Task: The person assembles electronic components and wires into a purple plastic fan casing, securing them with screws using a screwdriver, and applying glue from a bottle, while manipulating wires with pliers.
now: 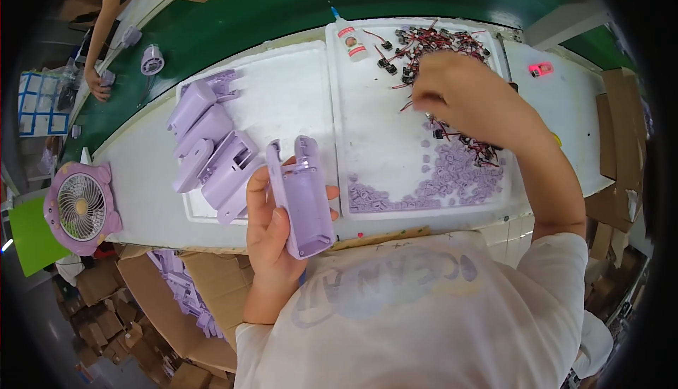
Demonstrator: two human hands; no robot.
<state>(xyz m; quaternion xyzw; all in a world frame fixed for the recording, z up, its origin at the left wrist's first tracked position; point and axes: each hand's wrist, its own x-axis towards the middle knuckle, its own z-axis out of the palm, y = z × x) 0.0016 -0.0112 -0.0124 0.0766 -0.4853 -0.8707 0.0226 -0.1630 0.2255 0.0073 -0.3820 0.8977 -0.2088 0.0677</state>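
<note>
My left hand (pixel 267 237) is closed round a lilac plastic housing shell (pixel 309 205), its hollow inside facing up. Along the shell's left side runs a narrow lilac part (pixel 277 177); whether it is a separate piece I cannot tell. My right hand (pixel 452 96) is over the right tray, at the near side of a heap of small wired switches (pixel 432 39) with red and black leads. Its fingers are bent together, and anything between them is hidden. More wired switches (pixel 487 152) lie below the hand, beside many small lilac plastic pieces (pixel 452 177).
Several lilac housings (pixel 205 117) lie on the left white tray (pixel 282 61). A glue bottle (pixel 349 36) lies on the right tray's far edge. A lilac fan (pixel 81 209) stands left; a carton (pixel 212 269) of lilac parts is below. Another person's hand (pixel 97 85) is across the green belt.
</note>
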